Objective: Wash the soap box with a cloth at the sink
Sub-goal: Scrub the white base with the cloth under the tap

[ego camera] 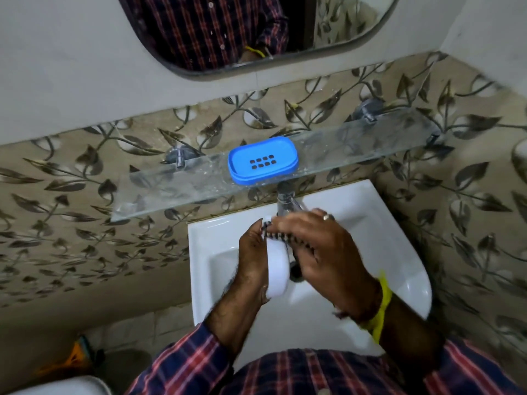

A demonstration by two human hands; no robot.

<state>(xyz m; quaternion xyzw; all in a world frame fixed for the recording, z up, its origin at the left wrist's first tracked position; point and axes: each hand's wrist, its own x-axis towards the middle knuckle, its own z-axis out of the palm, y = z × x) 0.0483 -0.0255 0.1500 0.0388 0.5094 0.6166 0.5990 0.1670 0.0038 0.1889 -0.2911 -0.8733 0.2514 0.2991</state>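
Two hands work over the white sink (370,212), at about 6 o'clock in the view. The left hand (252,252) curls around the white soap box part (276,269), holding it on edge over the basin with thumb and fingers wrapped on its left rim. The right hand (322,246) lies across the box's open side, fingers fairly straight and pressed onto a dark checked cloth (278,229); only a strip of the cloth shows between the two hands, at the box's upper end. Whether the right thumb hooks the cloth cannot be told. A ring sits on one right finger, and a yellow band (380,309) circles the right wrist. The chrome tap (285,199) stands at 12 o'clock of the hands, just behind them; running water cannot be made out. The dark drain (295,270) shows just beside the box, at its 3 o'clock. A blue soap tray (262,159) with a slotted grid rests on the glass shelf (356,146), at 12 o'clock above the tap, well apart from the hands. A mirror (256,29) hangs above the shelf, reflecting the plaid shirt. Leaf-pattern tiles (71,195) cover the wall on both sides. Plaid sleeves (185,363) enter from 6 o'clock. An orange object (77,354) lies on the floor at 8 o'clock, too blurred to identify.
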